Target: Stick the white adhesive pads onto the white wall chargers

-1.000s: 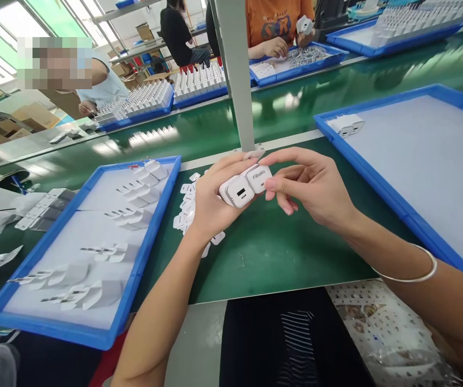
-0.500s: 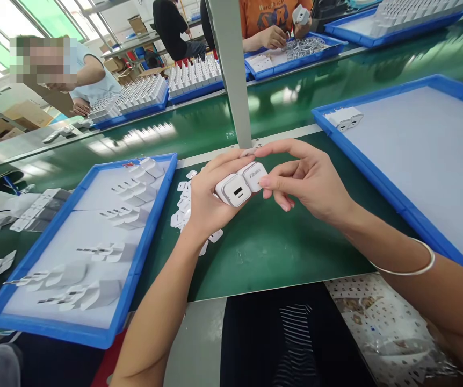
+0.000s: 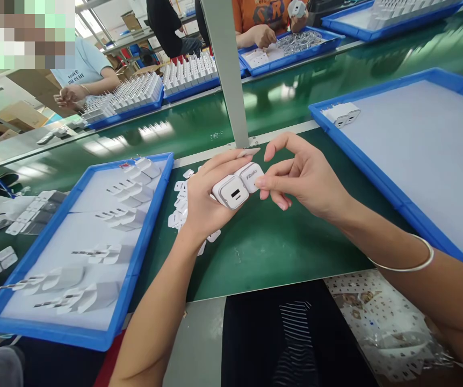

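My left hand [image 3: 205,207] is wrapped around two white plug chargers side by side. The nearer charger [image 3: 231,192] shows a face with a wide and a narrow port. On the farther charger [image 3: 251,176], the face is a white plate with grey lettering. My right hand [image 3: 302,180] rests its thumb tip on that plate's lower right edge; its index finger is raised away and the others are loosely bent. Under and beside my left hand lie several loose white plates [image 3: 180,203] on the green table [image 3: 255,258].
On the left, a blue-rimmed tray [image 3: 145,252] carries rows of white chargers [image 3: 102,253] with metal pins. The right tray [image 3: 380,177] has a pair of chargers [image 3: 342,114] in its corner. A metal post [image 3: 229,80] rises behind my hands. Co-workers sit across the green belt [image 3: 175,129].
My right index finger has lifted off the top of the farther charger and bent back, while the thumb stays on the plate. My left hand keeps its hold on the chargers. The view shifted slightly.
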Action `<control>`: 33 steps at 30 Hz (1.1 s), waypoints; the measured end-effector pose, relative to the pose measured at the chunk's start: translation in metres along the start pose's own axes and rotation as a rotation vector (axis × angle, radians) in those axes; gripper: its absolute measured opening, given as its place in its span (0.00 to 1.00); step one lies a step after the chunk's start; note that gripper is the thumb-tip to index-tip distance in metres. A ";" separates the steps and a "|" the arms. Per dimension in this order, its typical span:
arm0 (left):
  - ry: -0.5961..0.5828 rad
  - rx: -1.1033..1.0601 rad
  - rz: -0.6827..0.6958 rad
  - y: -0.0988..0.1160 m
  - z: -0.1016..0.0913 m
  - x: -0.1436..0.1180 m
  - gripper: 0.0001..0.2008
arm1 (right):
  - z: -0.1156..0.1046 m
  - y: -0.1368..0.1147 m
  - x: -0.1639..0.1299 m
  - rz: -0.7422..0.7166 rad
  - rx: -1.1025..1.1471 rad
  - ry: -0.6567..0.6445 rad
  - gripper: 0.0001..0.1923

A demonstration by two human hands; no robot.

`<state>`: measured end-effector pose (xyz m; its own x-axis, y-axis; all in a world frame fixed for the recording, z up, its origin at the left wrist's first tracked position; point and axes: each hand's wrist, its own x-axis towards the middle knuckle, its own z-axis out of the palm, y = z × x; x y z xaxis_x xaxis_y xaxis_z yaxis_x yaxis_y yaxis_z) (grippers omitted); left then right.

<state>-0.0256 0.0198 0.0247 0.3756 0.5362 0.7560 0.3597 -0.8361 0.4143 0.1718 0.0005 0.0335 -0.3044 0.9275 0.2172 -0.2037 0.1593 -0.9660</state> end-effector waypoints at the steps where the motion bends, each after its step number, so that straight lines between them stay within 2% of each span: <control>1: 0.003 0.000 -0.001 0.000 0.000 0.000 0.18 | 0.000 0.000 0.000 -0.002 -0.004 0.000 0.23; 33: 0.023 -0.119 -0.076 0.001 0.009 0.001 0.26 | -0.001 -0.002 -0.002 -0.012 0.064 0.031 0.19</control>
<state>-0.0173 0.0204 0.0213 0.3306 0.5968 0.7311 0.2817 -0.8017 0.5271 0.1734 -0.0012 0.0348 -0.2730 0.9358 0.2229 -0.2667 0.1490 -0.9522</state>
